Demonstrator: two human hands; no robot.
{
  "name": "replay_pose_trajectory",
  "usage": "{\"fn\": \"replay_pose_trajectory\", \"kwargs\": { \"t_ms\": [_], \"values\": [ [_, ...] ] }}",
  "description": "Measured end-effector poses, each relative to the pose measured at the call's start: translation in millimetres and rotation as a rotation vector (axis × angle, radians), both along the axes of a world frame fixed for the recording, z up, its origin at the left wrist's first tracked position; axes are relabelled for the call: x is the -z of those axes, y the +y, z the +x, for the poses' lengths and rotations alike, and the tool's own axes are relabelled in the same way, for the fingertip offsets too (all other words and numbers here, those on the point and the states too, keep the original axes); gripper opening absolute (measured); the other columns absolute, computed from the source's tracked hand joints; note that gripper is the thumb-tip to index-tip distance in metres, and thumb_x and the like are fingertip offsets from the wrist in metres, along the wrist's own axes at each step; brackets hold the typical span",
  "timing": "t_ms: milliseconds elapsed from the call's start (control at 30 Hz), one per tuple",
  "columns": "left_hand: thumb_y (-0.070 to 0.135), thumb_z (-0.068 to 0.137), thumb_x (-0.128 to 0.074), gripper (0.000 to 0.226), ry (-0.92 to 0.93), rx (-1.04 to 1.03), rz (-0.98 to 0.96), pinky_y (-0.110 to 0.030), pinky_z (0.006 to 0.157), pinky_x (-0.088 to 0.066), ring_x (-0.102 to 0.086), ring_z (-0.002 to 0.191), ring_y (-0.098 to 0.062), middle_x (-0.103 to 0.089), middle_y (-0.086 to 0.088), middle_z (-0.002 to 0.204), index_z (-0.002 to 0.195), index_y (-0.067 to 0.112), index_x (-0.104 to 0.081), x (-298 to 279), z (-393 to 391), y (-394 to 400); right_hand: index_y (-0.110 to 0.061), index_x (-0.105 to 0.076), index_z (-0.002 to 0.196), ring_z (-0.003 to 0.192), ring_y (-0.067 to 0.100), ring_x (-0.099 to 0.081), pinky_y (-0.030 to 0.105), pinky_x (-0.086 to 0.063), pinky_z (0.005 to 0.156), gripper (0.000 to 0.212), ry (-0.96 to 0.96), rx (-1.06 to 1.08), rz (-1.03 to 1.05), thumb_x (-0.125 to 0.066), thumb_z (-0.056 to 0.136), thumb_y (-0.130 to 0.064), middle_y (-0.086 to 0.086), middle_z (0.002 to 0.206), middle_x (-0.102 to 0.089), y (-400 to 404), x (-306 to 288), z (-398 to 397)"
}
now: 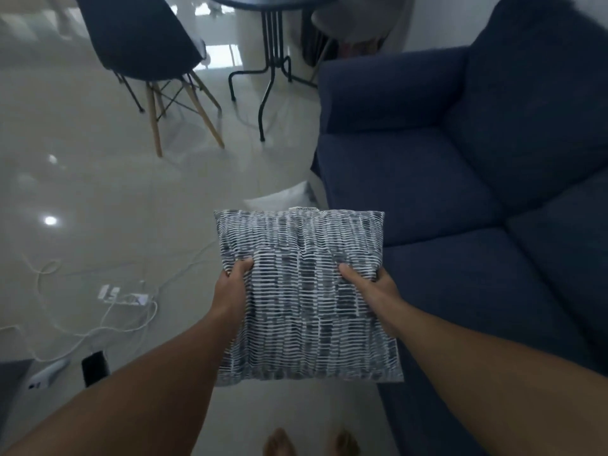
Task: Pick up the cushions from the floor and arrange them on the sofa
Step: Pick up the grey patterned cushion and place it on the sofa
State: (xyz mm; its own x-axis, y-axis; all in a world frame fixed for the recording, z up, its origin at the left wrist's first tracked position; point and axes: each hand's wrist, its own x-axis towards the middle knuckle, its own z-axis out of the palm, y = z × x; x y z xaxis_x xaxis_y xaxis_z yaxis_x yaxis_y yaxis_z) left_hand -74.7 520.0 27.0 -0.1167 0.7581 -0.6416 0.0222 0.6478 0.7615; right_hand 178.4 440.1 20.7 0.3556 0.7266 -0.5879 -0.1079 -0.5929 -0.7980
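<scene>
Glossy pale floor tiles (98, 192) fill the left of the view, with a navy sofa (460, 179) along the right, its seat cushions bare. A patterned cushion (306, 291), grey-and-white dashes on a square cover, is held clear of the floor just in front of the sofa's front edge, overlapping that edge in the view. It is gripped at its two side edges: the left hand (232, 284) is closed on the left edge with the thumb pressed into the top face, and the right hand (371, 284) likewise on the right edge, the fabric bunched under both thumbs. The other fingers are hidden beneath.

Judging by the dents and wrinkles at the thumbs, the cushion is soft, light and easily squashed, neither slippery nor fragile; a hold at opposite edges, as taken, or at a corner would serve. Being near square, it has no marked long axis; its broad face is turned up toward the camera, and the edge bearing a small label (304, 209) points away from the person, toward the far armrest (388, 90).

A second, paler cushion (283, 200) is seen on the floor just beyond, against the sofa's front corner.
</scene>
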Motion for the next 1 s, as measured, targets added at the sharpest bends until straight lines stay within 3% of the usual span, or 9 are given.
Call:
{"fn": "replay_pose_trajectory", "kwargs": {
  "t_ms": [100,233,400,467,567,667,733,800,1000],
  "values": [
    [0.065,0.066,-0.066,0.084,-0.007,0.051,0.007,-0.047,0.093,-0.059,-0.073,0.109,-0.033,-0.076,-0.012,0.122,0.130,0.011,-0.070,-21,15,8,-0.027,-0.047,0.156,0.130,0.030,-0.061,0.053,-0.049,0.112,0.121,-0.021,0.043,0.006,-0.084,0.054,-0.079,0.000,0.149,-0.060,-8,-28,13],
    [0.070,0.065,-0.064,0.083,-0.013,0.177,0.057,-0.056,0.102,-0.056,-0.073,0.108,-0.033,-0.077,-0.012,0.120,0.126,0.014,-0.072,-60,46,16,-0.029,-0.041,0.161,0.140,0.031,-0.054,0.055,-0.045,0.116,0.149,-0.065,0.137,0.010,-0.078,0.034,-0.097,-0.001,0.159,-0.051,-24,-61,39],
    [0.082,0.061,-0.070,0.088,-0.024,0.305,0.039,-0.059,0.105,-0.053,-0.073,0.111,-0.036,-0.077,-0.009,0.122,0.126,0.022,-0.072,-83,85,38,-0.026,-0.048,0.155,0.130,0.029,-0.061,0.049,-0.049,0.113,0.119,-0.086,0.212,0.039,-0.083,0.054,-0.080,0.000,0.149,-0.060,-39,-113,74],
    [0.076,0.066,-0.069,0.078,-0.059,0.340,0.061,-0.058,0.107,-0.053,-0.074,0.110,-0.034,-0.079,-0.008,0.119,0.123,0.023,-0.074,-95,104,43,-0.023,-0.049,0.154,0.129,0.028,-0.062,0.046,-0.050,0.112,0.123,-0.115,0.227,0.066,-0.086,0.051,-0.081,0.001,0.149,-0.060,-46,-134,90],
    [0.062,0.079,-0.066,0.060,-0.101,0.438,0.067,-0.053,0.102,-0.057,-0.078,0.104,-0.034,-0.083,-0.009,0.109,0.119,0.019,-0.077,-143,145,30,-0.018,-0.038,0.161,0.143,0.030,-0.050,0.038,-0.041,0.115,0.109,-0.144,0.280,0.063,-0.084,0.076,-0.067,0.002,0.157,-0.049,-57,-154,122],
    [0.051,0.095,-0.060,0.043,-0.113,0.517,0.045,-0.039,0.081,-0.060,-0.078,0.099,-0.034,-0.083,-0.012,0.103,0.113,0.015,-0.075,-164,188,22,-0.022,-0.039,0.161,0.144,0.029,-0.051,0.045,-0.041,0.120,0.135,-0.214,0.354,0.044,-0.082,0.052,-0.088,0.000,0.160,-0.049,-70,-163,153],
    [0.058,0.089,-0.061,0.050,-0.126,0.586,0.031,-0.041,0.088,-0.060,-0.077,0.102,-0.034,-0.083,-0.011,0.107,0.116,0.018,-0.076,-168,217,23,-0.026,-0.046,0.157,0.137,0.028,-0.058,0.048,-0.047,0.116,0.134,-0.222,0.410,0.033,-0.082,0.044,-0.089,0.000,0.154,-0.057,-80,-163,173],
    [0.064,0.079,-0.064,0.062,-0.133,0.641,0.019,-0.051,0.102,-0.057,-0.077,0.105,-0.035,-0.082,-0.010,0.112,0.121,0.021,-0.076,-167,246,27,-0.026,-0.050,0.153,0.132,0.028,-0.061,0.046,-0.049,0.113,0.111,-0.219,0.471,0.026,-0.085,0.060,-0.076,0.000,0.148,-0.061,-90,-167,191],
    [0.061,0.075,-0.071,0.064,-0.099,0.741,0.055,-0.054,0.105,-0.055,-0.076,0.104,-0.035,-0.081,-0.010,0.112,0.123,0.019,-0.074,-170,338,28,-0.025,-0.055,0.149,0.123,0.026,-0.066,0.041,-0.050,0.110,0.087,-0.195,0.609,0.040,-0.088,0.077,-0.058,-0.001,0.140,-0.067,-115,-161,253]
  ]
}}
